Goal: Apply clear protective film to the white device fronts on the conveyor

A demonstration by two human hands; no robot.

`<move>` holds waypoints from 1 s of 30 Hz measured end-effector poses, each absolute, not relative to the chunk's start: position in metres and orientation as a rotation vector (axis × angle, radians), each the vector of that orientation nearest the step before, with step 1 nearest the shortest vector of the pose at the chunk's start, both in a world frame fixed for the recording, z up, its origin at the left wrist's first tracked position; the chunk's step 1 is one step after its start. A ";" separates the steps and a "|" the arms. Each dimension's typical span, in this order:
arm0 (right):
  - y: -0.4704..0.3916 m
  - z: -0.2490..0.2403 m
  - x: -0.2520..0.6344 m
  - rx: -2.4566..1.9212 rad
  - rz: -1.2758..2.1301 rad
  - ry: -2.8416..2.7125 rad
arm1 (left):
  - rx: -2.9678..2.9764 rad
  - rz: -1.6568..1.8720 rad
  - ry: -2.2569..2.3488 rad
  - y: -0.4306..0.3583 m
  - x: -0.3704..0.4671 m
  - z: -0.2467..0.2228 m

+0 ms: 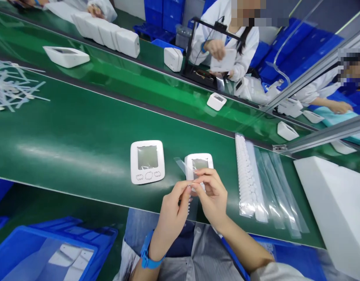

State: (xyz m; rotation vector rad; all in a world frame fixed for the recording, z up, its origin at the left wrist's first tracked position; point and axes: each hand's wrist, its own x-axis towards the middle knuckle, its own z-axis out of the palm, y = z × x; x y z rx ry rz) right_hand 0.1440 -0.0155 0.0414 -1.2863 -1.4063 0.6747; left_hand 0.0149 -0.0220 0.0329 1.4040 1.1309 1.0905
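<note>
While close together, left hand (174, 208) and right hand (213, 195) (fingertips pinched) on clear film (180, 164).

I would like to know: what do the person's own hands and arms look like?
Both are without gloves. A bright blue band circles the left hand's wrist; the right hand's wrist is bare, with a pale sleeve further up.

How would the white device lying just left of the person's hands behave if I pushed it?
The white device would likely slide rather than roll, as it lies face up with a broad, squarish outline. Its smooth-looking casing could feel slippery. The glossy screen might scratch if handled roughly.
</note>
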 end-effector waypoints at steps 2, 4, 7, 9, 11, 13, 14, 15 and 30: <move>-0.015 0.040 0.142 -1.271 0.748 -1.340 | 1.475 1.139 1.174 -0.024 0.017 0.031; -0.015 0.041 0.140 -1.252 0.778 -1.308 | 1.537 1.176 1.205 -0.025 0.019 0.028; -0.019 0.045 0.138 -1.264 0.700 -1.376 | 1.619 1.222 1.292 -0.025 0.019 0.022; -0.024 0.052 0.140 -1.262 0.604 -1.499 | 1.622 1.225 1.382 -0.023 0.016 0.019; -0.028 0.057 0.147 -1.281 0.564 -1.616 | 1.552 1.209 1.443 -0.020 0.012 0.017; -0.028 0.059 0.161 -1.392 0.582 -1.679 | 1.467 1.177 1.458 -0.016 0.007 0.017; -0.027 0.058 0.169 -1.479 0.591 -1.689 | 1.442 1.152 1.462 -0.015 0.004 0.017; -0.025 0.056 0.177 -1.569 0.596 -1.694 | 1.439 1.116 1.470 -0.013 0.003 0.017; -0.015 0.039 0.183 -1.821 0.753 -1.688 | 1.799 0.906 1.518 -0.008 0.021 -0.004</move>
